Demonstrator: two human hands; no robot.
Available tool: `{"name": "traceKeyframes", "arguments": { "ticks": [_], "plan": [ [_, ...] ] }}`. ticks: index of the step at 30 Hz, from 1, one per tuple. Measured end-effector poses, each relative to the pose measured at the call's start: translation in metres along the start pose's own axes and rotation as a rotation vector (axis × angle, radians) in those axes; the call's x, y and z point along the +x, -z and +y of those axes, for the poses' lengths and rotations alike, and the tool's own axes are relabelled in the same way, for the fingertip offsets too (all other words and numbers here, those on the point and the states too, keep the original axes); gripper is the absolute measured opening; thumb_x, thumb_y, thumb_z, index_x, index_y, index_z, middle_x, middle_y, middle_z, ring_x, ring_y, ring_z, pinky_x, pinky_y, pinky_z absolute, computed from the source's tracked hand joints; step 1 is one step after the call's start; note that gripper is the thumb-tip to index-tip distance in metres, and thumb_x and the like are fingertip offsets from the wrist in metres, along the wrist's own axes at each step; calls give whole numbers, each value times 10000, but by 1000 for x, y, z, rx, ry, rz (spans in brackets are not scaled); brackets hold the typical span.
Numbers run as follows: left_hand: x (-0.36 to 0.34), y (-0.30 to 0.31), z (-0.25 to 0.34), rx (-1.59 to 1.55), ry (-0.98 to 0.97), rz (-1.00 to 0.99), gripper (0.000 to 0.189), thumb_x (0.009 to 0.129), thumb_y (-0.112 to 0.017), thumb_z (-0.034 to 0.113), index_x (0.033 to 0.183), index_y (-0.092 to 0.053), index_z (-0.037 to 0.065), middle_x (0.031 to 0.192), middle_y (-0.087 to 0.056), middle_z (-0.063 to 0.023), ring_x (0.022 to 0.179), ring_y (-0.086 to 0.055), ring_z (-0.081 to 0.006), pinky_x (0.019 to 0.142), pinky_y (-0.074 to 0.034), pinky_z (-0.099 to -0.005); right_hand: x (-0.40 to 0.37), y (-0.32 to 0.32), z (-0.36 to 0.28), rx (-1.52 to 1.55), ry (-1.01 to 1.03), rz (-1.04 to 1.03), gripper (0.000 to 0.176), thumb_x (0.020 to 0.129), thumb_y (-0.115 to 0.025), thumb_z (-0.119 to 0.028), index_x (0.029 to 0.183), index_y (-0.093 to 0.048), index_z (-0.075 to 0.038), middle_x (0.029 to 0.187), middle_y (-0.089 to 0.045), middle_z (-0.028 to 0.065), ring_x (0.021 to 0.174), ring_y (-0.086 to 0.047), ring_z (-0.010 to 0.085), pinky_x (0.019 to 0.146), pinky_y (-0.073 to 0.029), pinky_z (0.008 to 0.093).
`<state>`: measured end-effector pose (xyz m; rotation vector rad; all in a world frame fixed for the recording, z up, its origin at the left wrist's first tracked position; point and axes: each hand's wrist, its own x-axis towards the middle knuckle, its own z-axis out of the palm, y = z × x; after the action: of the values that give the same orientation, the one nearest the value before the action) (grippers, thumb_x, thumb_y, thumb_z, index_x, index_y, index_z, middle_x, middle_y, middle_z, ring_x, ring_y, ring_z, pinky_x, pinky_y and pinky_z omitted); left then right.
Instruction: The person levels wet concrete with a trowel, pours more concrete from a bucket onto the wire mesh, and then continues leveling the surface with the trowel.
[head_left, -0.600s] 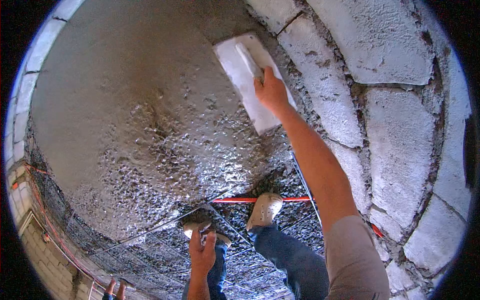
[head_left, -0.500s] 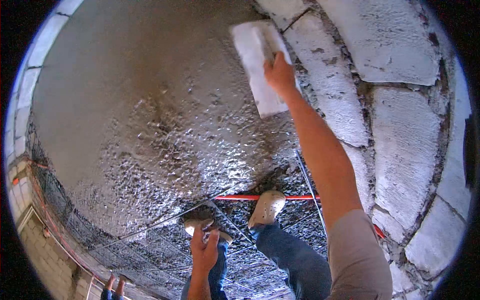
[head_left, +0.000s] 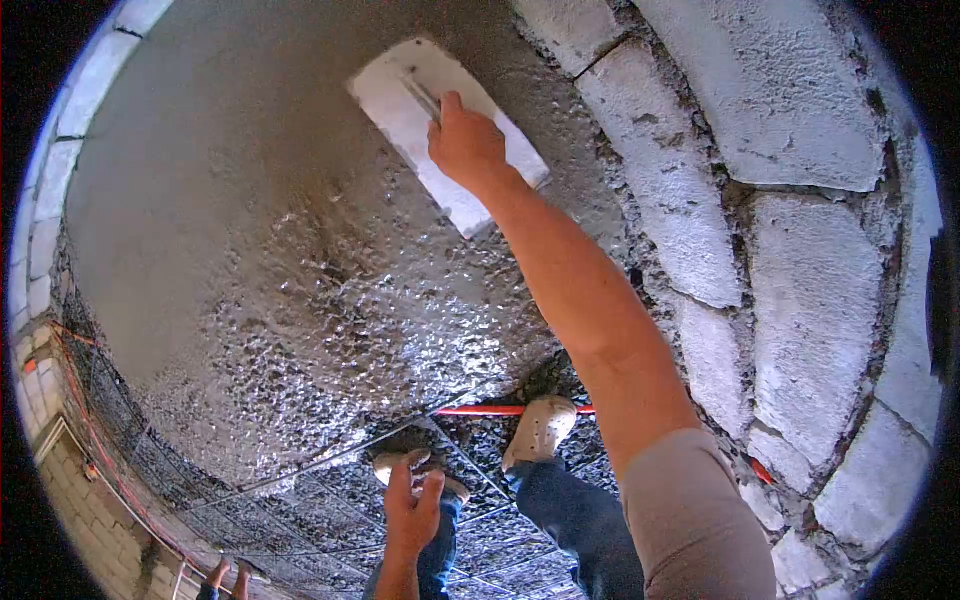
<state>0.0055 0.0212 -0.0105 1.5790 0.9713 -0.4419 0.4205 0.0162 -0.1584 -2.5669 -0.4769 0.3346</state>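
My right hand [head_left: 467, 143] is wrapped round the handle of a flat rectangular float [head_left: 415, 115], whose pale plate lies on the wet grey concrete [head_left: 230, 130] at the upper middle. Smoother concrete spreads to the left of the float, and rough, pebbly concrete lies below it. Down near my legs, my left hand [head_left: 412, 515] hangs in front of one shoe with thumb and fingers apart and nothing between them.
A block wall [head_left: 810, 290] rises along the right. Steel mesh [head_left: 340, 490] and a red pipe [head_left: 485, 410] lie by my light clogs [head_left: 540, 430]. Another person's legs [head_left: 230, 577] show at the lower left, near a block wall [head_left: 100, 510].
My right hand and the float have moved left, away from the block wall, and the float has turned to a steeper diagonal. My left hand has hardly moved.
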Motion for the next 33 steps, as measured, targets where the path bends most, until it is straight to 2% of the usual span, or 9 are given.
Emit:
{"name": "traceKeyframes", "arguments": {
  "ticks": [4,5,11,14,20,25,28,30,33],
  "plan": [
    [4,13,10,-44,3,34,324,862,-584,122,1144,-513,-19,1017,-597,-127,940,-577,-195,793,-472,-311,27,-2,19,-18,-126,40,459,828,-477,-176,1241,-422,16,890,-630,263,835,-632,412,748,-497,516],
    [4,16,5,-47,0,46,313,863,-562,114,1147,-513,-7,1016,-600,-115,943,-574,-187,807,-462,-304,32,-1,27,-42,-155,100,334,843,-520,-227,1088,-436,-15,869,-615,294,829,-613,448,741,-488,524],
    [14,26,2,44,7,20,321,861,-565,127,1144,-513,-15,1018,-590,-119,947,-569,-190,817,-454,-308,46,27,84,-28,-86,175,404,839,-545,-269,1115,-434,4,852,-616,297,828,-612,450,739,-485,525],
    [22,28,9,62,-28,15,316,857,-571,123,1133,-518,-20,998,-585,-123,929,-564,-198,809,-454,-317,30,31,90,-82,-58,67,369,817,-543,-249,1069,-444,0,880,-614,297,839,-612,451,763,-486,535],
    [30,34,12,196,-125,-5,311,852,-555,89,1145,-515,-9,1007,-582,-123,928,-554,-205,812,-447,-321,47,23,98,-71,-21,65,387,824,-531,-267,1092,-452,1,893,-616,288,864,-615,433,769,-488,523],
    [37,46,22,292,-200,21,374,825,-607,114,1146,-497,-44,1039,-567,-162,924,-565,-226,803,-452,-334,26,35,96,-25,-98,94,379,820,-534,-269,1073,-466,5,919,-623,264,865,-616,425,773,-487,513],
    [34,51,31,212,-235,129,358,819,-614,104,1121,-502,-52,1058,-553,-184,933,-567,-271,832,-447,-339,17,35,86,-14,-75,110,357,835,-521,-271,1058,-479,4,892,-625,258,835,-615,426,762,-484,510],
    [36,58,18,249,-253,124,360,819,-616,102,1123,-501,-54,1073,-548,-192,942,-566,-281,834,-448,-345,-14,35,76,36,-64,-20,344,853,-503,-270,1066,-481,-1,874,-620,260,809,-609,426,747,-481,508],
    [40,59,33,365,-335,92,364,817,-619,101,1123,-501,-56,1098,-538,-202,962,-563,-297,842,-450,-354,-66,31,60,42,0,19,330,851,-518,-251,1081,-462,-22,792,-615,244,759,-597,437,702,-466,521]
  ]
}}
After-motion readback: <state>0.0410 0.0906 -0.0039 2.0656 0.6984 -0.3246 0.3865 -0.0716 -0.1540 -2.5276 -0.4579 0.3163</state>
